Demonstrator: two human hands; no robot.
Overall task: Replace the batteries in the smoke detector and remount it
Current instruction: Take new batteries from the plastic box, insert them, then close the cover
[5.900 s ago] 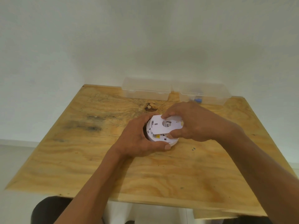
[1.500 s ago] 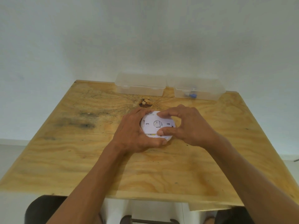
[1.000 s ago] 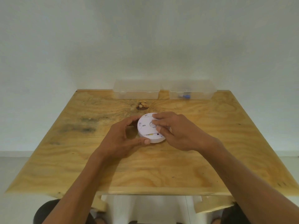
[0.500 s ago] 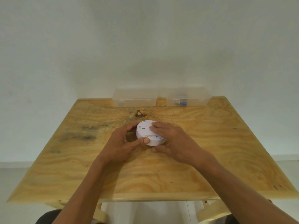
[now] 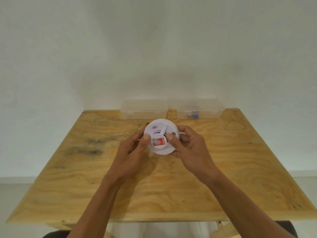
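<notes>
Head view: left hand [image 5: 133, 152] and right hand [image 5: 188, 148] grip tilted smoke detector [image 5: 162, 136].

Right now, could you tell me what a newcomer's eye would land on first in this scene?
The round white plastic smoke detector draws the eye first, held up face-on above the middle of the pale plywood table, with a red patch low on its front. The left hand and right hand grip it from either side. Behind it, two clear plastic storage boxes sit along the far edge against the wall.
</notes>
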